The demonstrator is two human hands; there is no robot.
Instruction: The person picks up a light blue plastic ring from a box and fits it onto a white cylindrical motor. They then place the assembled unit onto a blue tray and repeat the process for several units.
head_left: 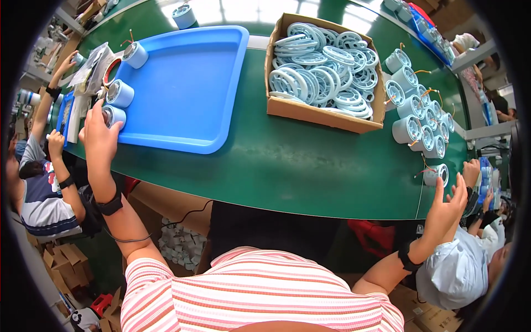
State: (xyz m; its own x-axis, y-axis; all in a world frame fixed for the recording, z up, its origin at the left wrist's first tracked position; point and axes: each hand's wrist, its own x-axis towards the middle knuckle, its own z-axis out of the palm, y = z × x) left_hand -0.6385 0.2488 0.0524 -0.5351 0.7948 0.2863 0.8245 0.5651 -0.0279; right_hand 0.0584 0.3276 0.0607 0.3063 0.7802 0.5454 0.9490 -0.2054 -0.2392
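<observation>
On the left edge of the blue tray [182, 140] sits a pale blue cylindrical motor housing [115, 117]. My left hand [100, 135] has its thumb and fingers around the near side of this housing. Beyond it stand a second housing [120, 93] and a third housing [135, 55] with wires sticking up. At the far right, my right hand [447, 209] is raised with its fingers apart, holding nothing. Just past its fingertips, a single wired housing [436, 175] lies on the green table [310, 166].
An open cardboard box [323, 120] of pale blue slotted rings [326, 80] stands in the middle. Several wired housings [412, 105] are grouped to its right. One more housing [183, 16] stands behind the tray. Co-workers sit on both sides, a hand [56, 144] at left.
</observation>
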